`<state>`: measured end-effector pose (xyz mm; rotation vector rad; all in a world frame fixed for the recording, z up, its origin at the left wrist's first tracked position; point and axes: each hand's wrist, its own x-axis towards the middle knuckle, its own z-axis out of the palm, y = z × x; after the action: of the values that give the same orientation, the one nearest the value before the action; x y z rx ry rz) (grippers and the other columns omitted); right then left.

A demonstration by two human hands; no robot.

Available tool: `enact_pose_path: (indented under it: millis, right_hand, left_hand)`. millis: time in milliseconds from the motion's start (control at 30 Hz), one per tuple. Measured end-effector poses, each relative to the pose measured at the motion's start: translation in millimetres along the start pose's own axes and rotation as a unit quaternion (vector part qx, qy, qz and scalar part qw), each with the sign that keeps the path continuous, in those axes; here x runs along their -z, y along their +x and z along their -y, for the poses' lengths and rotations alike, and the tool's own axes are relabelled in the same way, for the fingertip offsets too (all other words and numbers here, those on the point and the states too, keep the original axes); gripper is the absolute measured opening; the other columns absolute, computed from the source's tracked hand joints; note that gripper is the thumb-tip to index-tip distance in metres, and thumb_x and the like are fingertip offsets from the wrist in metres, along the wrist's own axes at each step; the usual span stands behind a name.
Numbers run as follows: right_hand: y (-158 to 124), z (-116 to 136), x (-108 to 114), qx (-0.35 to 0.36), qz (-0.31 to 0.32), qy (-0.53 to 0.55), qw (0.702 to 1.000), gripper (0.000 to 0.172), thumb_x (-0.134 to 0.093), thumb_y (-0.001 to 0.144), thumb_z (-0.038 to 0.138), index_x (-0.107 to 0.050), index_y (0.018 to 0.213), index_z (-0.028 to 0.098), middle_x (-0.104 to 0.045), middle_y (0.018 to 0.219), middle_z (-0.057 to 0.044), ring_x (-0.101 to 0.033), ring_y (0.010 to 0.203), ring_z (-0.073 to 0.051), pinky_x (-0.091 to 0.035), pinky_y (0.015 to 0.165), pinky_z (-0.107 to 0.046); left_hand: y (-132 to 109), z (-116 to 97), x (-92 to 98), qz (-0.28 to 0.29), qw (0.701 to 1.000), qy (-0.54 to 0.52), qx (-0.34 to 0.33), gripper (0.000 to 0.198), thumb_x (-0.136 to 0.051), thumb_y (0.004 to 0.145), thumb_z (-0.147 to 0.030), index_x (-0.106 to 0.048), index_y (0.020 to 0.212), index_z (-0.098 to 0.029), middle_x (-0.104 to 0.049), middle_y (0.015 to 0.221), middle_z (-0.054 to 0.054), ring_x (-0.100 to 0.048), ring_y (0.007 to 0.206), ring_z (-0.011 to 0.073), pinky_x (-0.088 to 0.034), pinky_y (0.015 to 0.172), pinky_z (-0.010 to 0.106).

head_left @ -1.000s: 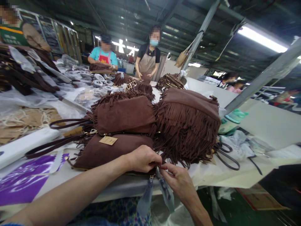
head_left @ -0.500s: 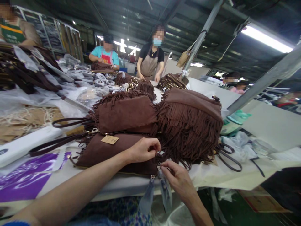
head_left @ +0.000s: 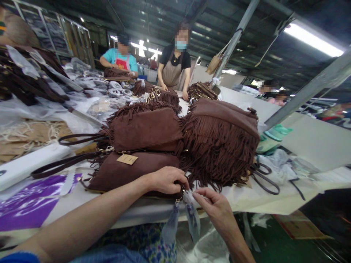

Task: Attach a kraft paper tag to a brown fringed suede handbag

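A dark brown leather bag (head_left: 131, 175) lies on the table in front of me, its flat side up. My left hand (head_left: 168, 180) rests over its right end, fingers curled and pinching beside a small metal fitting (head_left: 179, 195); exactly what is between them is hidden. Two clear plastic wrappings hang over the table edge there, a left one (head_left: 170, 226) and a right one (head_left: 193, 221). At the top of the right one, my right hand (head_left: 215, 204) pinches the whitish plastic wrapping between thumb and forefinger. A tan paper tag (head_left: 127, 159) lies on the bag.
Behind are another brown bag (head_left: 148, 128) and a fringed bag stack (head_left: 222, 142). Wrist straps (head_left: 68, 164) stick out left, near a white long object (head_left: 33, 164) and purple plastic (head_left: 30, 204). Co-workers stand across the table. A metal post (head_left: 304, 87) slants at right.
My left hand has lowered onto the bag's right end, its fingers now at the metal fitting. My right hand has shifted slightly right and down, pinching the plastic. The view has tilted slightly.
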<state>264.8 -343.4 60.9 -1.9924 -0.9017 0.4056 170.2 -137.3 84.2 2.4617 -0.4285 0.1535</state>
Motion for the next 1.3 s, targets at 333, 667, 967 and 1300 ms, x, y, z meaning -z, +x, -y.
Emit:
enact_pose_path:
  millis: [333,667,967,1300]
  right_hand:
    - [3,1,-4,-0.052,0.006,0.115,0.992,0.038,-0.07,0.069,0.054,-0.067,0.067,0.016,-0.053,0.059,0.001,-0.045,0.058,-0.014,-0.037,0.054,-0.024]
    - [1,6,-4,-0.043,0.026,0.08,0.995,0.038,-0.067,0.07,0.054,-0.066,0.063,0.017,-0.055,0.062,-0.001,-0.048,0.062,-0.016,-0.038,0.057,-0.025]
    - [7,14,-7,-0.025,0.056,0.014,0.998,0.035,-0.061,0.073,0.052,-0.072,0.073,0.019,-0.065,0.067,-0.002,-0.056,0.066,-0.019,-0.042,0.063,-0.027]
    - [8,13,0,0.009,0.084,-0.095,0.992,0.032,-0.054,0.078,0.048,-0.072,0.078,0.021,-0.055,0.058,0.001,-0.048,0.057,-0.016,-0.034,0.054,-0.025]
  left_hand:
    - [1,5,-1.8,0.0,1.0,-0.028,-0.006,0.025,-0.052,0.074,0.001,-0.068,0.082,-0.017,-0.069,0.086,0.001,-0.062,0.084,0.0139,-0.044,0.079,0.02]
    - [1,6,-1.4,0.009,0.999,-0.04,0.024,0.033,-0.049,0.07,0.003,-0.069,0.084,-0.018,-0.071,0.088,-0.001,-0.064,0.086,0.0135,-0.045,0.081,0.019]
    - [0,5,-0.9,0.009,0.999,-0.024,0.033,0.033,-0.047,0.071,0.001,-0.069,0.087,-0.017,-0.07,0.09,0.001,-0.063,0.088,0.0148,-0.045,0.082,0.021]
    - [0,-7,2.3,0.012,0.999,0.006,0.053,0.008,-0.062,0.075,-0.021,-0.066,0.081,-0.017,-0.066,0.082,0.001,-0.06,0.078,0.0159,-0.044,0.07,0.022]
